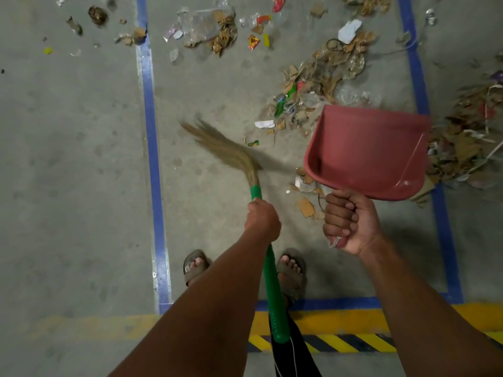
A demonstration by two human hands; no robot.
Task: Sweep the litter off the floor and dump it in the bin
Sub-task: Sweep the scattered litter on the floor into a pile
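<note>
My left hand (262,217) grips the green handle of a grass broom (226,151), whose bristles are blurred and bent to the left just above the concrete floor. My right hand (347,221) holds the handle of a red dustpan (364,151), raised and tilted with its mouth facing away from me; the pan looks empty. Litter (315,85) of cardboard scraps, wrappers and plastic lies in a band ahead of the pan. More scraps (306,206) sit between my hands. No bin is in view.
Blue tape lines (151,126) mark a rectangle on the floor, with a yellow and black hazard stripe (340,342) behind my sandalled feet (291,270). A large heap of debris (462,142) lies at the right edge. Further litter (215,31) is scattered far ahead.
</note>
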